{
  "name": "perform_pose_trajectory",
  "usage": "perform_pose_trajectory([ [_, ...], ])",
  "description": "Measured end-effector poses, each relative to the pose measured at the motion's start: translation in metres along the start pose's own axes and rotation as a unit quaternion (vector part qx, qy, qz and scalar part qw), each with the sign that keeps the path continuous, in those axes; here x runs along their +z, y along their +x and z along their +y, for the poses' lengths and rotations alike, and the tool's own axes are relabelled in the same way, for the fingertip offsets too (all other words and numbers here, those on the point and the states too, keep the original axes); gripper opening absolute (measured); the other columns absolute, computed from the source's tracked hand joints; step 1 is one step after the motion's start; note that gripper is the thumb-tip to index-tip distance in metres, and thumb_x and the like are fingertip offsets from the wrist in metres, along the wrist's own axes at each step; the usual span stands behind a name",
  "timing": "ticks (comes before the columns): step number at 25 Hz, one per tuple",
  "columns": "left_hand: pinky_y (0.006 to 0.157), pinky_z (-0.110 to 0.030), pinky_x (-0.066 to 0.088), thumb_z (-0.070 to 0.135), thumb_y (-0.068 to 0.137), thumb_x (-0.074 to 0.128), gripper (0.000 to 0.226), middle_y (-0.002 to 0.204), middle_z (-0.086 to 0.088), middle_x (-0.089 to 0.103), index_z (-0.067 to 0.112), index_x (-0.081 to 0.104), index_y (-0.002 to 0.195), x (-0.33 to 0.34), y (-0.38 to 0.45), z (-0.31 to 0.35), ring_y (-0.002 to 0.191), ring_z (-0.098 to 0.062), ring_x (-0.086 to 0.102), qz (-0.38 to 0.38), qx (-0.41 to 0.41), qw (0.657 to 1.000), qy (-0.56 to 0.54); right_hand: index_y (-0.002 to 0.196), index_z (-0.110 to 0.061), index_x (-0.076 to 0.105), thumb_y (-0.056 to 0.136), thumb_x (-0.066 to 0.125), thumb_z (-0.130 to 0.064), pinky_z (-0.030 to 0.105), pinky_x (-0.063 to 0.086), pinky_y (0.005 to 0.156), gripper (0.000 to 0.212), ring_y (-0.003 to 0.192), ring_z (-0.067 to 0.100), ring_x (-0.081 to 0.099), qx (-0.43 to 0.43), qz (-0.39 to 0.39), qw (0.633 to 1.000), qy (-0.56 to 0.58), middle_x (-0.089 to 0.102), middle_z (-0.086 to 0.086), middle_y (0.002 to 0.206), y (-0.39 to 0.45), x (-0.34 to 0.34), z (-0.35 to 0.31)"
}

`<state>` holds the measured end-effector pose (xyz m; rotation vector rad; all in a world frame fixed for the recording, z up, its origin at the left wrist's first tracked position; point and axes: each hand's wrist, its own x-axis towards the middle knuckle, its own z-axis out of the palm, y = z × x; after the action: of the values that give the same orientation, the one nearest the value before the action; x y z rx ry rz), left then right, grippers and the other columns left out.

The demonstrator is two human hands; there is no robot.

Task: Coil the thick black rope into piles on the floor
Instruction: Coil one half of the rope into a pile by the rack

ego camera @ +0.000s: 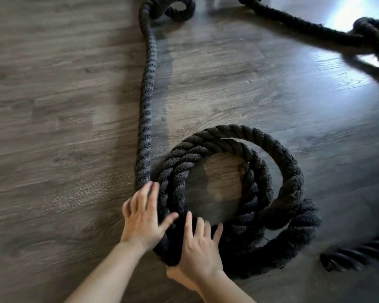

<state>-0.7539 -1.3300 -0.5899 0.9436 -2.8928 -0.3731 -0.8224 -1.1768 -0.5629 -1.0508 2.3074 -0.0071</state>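
A thick black twisted rope lies in a flat coil (245, 193) of several loops on the wood floor. From the coil's left side a straight run of rope (146, 106) leads away to the top of the view. My left hand (142, 217) rests on the coil's left edge with its fingers spread over the strands. My right hand (197, 248) wraps the near part of the coil, thumb under it and fingers over the top.
Grey-brown wood plank floor (53, 127) all around. More rope loops at the top (175, 9). Another stretch with a knot-like bend (368, 33) crosses the top right. A loose rope section (354, 254) lies at the lower right.
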Motion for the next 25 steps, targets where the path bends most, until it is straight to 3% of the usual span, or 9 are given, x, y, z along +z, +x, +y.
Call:
perform_pose_trajectory([
  [3,0.117,-0.057,0.004,0.102,0.059,0.033,0.13,0.165,-0.002,0.002,0.02,0.012,0.158,-0.037,0.057,-0.019,0.151,-0.024,0.002,-0.168,0.356,0.909,0.136,0.153,-0.009,-0.007,0.06,0.061,-0.067,0.059,0.006,0.113,0.129,0.14,0.035,0.017,-0.05,-0.008,0.999,-0.001,0.017,0.017,0.15,0.002,-0.005,0.009],
  [6,0.115,-0.054,-0.017,0.099,0.045,0.052,0.147,0.161,0.005,-0.022,0.029,-0.014,0.156,-0.056,0.106,-0.028,0.145,-0.015,-0.028,-0.341,0.438,0.804,0.214,0.154,-0.011,-0.005,0.063,0.062,-0.065,0.055,0.008,0.113,0.125,0.137,0.035,0.019,-0.099,-0.003,0.995,-0.024,0.018,0.015,0.148,0.004,-0.008,0.019],
  [8,0.114,-0.054,-0.019,0.094,0.044,0.061,0.15,0.161,0.004,-0.023,0.029,-0.015,0.155,-0.052,0.117,-0.028,0.144,-0.014,-0.031,-0.348,0.464,0.784,0.219,0.153,-0.016,-0.005,0.067,0.062,-0.065,0.055,0.008,0.113,0.12,0.136,0.037,0.021,-0.131,-0.02,0.991,-0.029,0.02,0.015,0.146,0.01,-0.015,0.029],
  [13,0.117,-0.06,0.0,0.098,0.054,0.045,0.135,0.164,0.0,0.005,0.018,0.015,0.158,-0.024,0.11,-0.016,0.151,-0.018,-0.007,-0.235,0.418,0.861,0.17,0.15,-0.019,0.017,0.057,0.059,-0.078,0.05,0.026,0.111,0.118,0.121,0.036,0.043,-0.215,0.026,0.972,-0.093,0.043,0.014,0.132,0.046,-0.043,0.08],
  [15,0.114,-0.064,0.018,0.096,0.057,0.045,0.127,0.159,-0.005,0.03,0.011,0.036,0.151,-0.014,0.1,-0.009,0.15,-0.022,0.016,-0.209,0.355,0.899,0.149,0.144,-0.017,0.034,0.051,0.054,-0.087,0.049,0.034,0.107,0.118,0.118,0.032,0.052,-0.244,0.052,0.957,-0.148,0.052,0.012,0.131,0.068,-0.063,0.106],
  [17,0.113,-0.064,0.02,0.094,0.057,0.048,0.126,0.158,-0.007,0.033,0.009,0.037,0.151,-0.005,0.099,0.003,0.149,-0.022,0.015,-0.202,0.276,0.931,0.125,0.14,-0.018,0.046,0.05,0.047,-0.094,0.053,0.032,0.108,0.118,0.124,0.032,0.052,-0.221,0.06,0.952,-0.202,0.055,0.012,0.134,0.087,-0.088,0.133],
  [19,0.115,-0.063,0.013,0.092,0.06,0.045,0.128,0.164,-0.004,0.015,0.011,0.022,0.156,-0.001,0.106,0.022,0.151,-0.02,-0.001,-0.181,0.204,0.955,0.121,0.145,-0.022,0.042,0.046,0.043,-0.097,0.058,0.011,0.114,0.125,0.142,0.034,0.031,-0.137,0.063,0.968,-0.199,0.039,0.017,0.15,0.096,-0.115,0.151],
  [22,0.116,-0.062,0.005,0.09,0.062,0.043,0.127,0.166,0.0,0.002,0.014,0.01,0.158,0.002,0.118,0.045,0.15,-0.019,-0.01,-0.159,0.119,0.972,0.128,0.155,-0.026,0.013,0.032,0.032,-0.104,0.062,-0.022,0.108,0.148,0.143,0.026,-0.031,-0.009,0.07,0.987,-0.143,-0.023,0.013,0.159,0.111,-0.139,0.162],
  [25,0.114,-0.065,0.009,0.09,0.06,0.046,0.128,0.165,-0.001,0.009,0.013,0.016,0.157,0.008,0.127,0.053,0.151,-0.02,-0.002,-0.16,0.08,0.975,0.13,0.156,-0.022,0.0,0.027,0.044,-0.102,0.065,-0.019,0.104,0.158,0.131,0.022,-0.049,0.054,0.052,0.995,-0.064,-0.048,0.007,0.146,0.125,-0.157,0.161],
])
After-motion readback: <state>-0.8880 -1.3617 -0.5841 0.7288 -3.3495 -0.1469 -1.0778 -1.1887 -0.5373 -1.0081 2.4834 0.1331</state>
